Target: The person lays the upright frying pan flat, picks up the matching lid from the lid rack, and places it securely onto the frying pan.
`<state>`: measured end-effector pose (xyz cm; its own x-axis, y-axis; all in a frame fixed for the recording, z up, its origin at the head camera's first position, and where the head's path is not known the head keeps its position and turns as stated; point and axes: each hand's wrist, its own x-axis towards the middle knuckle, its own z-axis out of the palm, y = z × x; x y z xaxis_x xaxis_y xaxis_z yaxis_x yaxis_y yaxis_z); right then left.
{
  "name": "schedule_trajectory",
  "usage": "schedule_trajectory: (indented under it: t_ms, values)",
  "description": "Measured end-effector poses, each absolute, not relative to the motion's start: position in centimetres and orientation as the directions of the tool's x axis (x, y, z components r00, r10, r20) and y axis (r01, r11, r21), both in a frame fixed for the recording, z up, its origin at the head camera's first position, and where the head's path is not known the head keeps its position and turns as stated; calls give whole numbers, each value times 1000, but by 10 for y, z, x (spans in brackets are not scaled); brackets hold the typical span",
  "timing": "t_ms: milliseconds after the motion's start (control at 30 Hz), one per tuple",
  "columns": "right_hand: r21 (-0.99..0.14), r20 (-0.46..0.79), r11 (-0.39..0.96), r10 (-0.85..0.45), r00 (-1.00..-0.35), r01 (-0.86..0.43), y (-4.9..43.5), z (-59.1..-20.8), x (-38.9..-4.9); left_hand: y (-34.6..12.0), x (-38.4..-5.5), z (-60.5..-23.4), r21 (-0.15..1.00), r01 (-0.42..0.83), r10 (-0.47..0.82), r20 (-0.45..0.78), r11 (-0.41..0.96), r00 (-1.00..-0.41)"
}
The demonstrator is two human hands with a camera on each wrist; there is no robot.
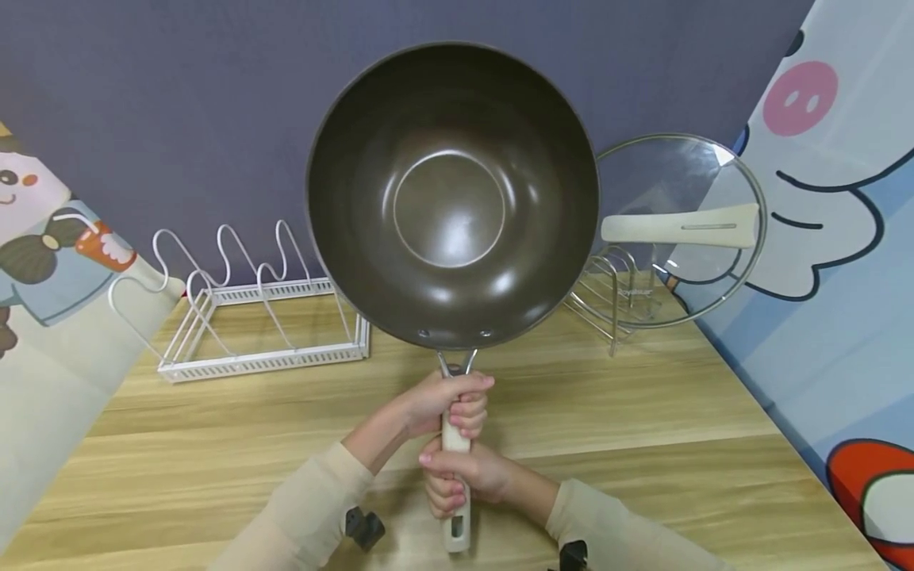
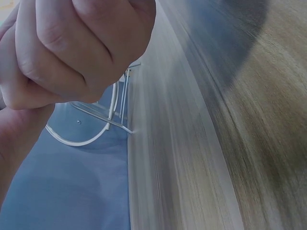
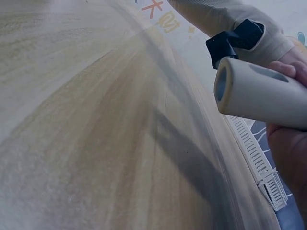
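Note:
Both hands hold a deep dark-brown wok (image 1: 450,206) upright above the table, its inside facing the head camera. Its long cream handle (image 1: 455,436) points down. Just below the metal fork of the handle, the left hand (image 1: 457,400) wraps round it. Lower down, the right hand (image 1: 464,476) grips the same handle, with the slotted handle end sticking out beneath. The right wrist view shows that hollow end of the handle (image 3: 259,93) up close. Curled fingers (image 2: 72,43) fill the upper left of the left wrist view, where the handle is hidden.
A white wire rack (image 1: 264,361) stands on the wooden table (image 1: 214,468) at left. To the right, a metal wire stand (image 1: 614,309) bears a glass lid (image 1: 685,309) with a cream handle. A grey-blue wall (image 1: 178,95) rises behind; printed cartoon panels flank the table.

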<state>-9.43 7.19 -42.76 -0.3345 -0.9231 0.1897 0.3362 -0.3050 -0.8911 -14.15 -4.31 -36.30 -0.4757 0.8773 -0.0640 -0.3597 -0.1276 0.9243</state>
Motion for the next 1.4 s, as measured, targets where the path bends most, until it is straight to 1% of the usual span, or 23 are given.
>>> schedule_trajectory:
  t_ms: [500, 667, 833, 933, 1133, 1333, 1400]
  values:
    - [-895, 142, -260, -936, -322, 363, 77, -428, -91, -41, -141, -368, 906, -399, 886, -63, -142, -459]
    - [-895, 129, -239, -947, -294, 376, 75, -428, -92, -42, -141, -371, 899, -411, 889, -59, -150, -453]
    - [-896, 116, -215, -958, -263, 389, 74, -430, -92, -43, -140, -372, 894, -431, 892, -92, -122, -443]
    - [-897, 108, -204, -961, -254, 391, 75, -431, -93, -43, -141, -373, 897, -427, 897, -88, -118, -433]
    - [-897, 74, -179, -962, -263, 405, 80, -428, -95, -44, -142, -373, 887, -431, 900, -42, -167, -434]
    - [-890, 54, -164, -965, -258, 425, 80, -424, -95, -45, -145, -374, 871, -455, 902, -33, -186, -430]
    - [-887, 61, -178, -960, -272, 427, 80, -421, -95, -46, -147, -373, 862, -463, 903, -16, -205, -429]
